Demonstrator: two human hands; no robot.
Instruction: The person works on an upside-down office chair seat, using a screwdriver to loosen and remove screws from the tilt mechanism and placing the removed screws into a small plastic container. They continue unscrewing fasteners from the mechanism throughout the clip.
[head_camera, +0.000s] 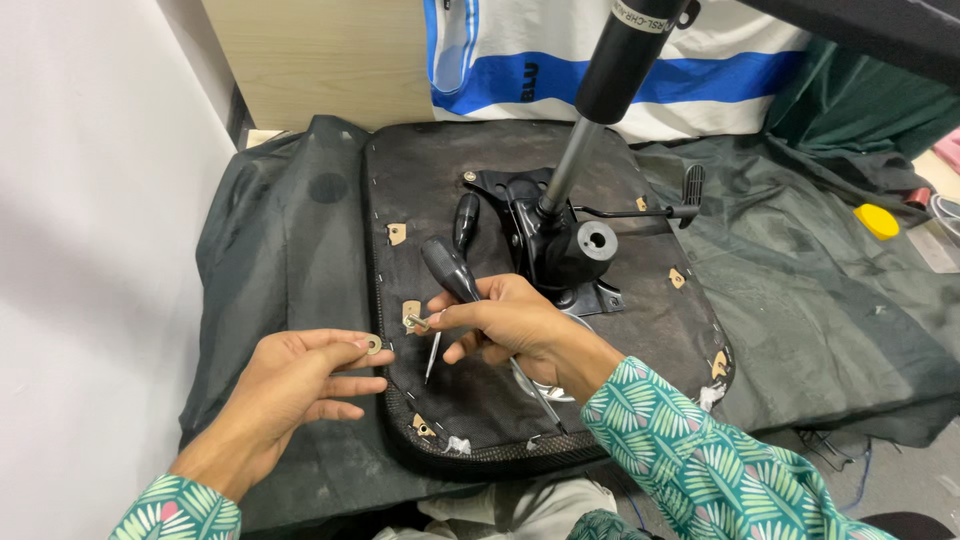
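An upturned black chair seat (610, 330) lies on a dark cloth, with its black metal mechanism (560, 240) and gas cylinder (625, 60) sticking up. My right hand (510, 325) holds a black-handled screwdriver (450, 272), shaft pointing down, and pinches a small bolt (415, 321) at its fingertips. My left hand (295, 375) rests at the seat's left edge and pinches a small round washer (373, 345) between thumb and forefinger. The two hands sit close together, the bolt a little to the right of the washer.
A dark green cloth (800, 300) covers the work surface. A white wall (80, 250) stands at the left. A white and blue fabric (520, 60) hangs at the back. A yellow lid (877, 221) lies far right. An adjustment lever (690, 195) juts right from the mechanism.
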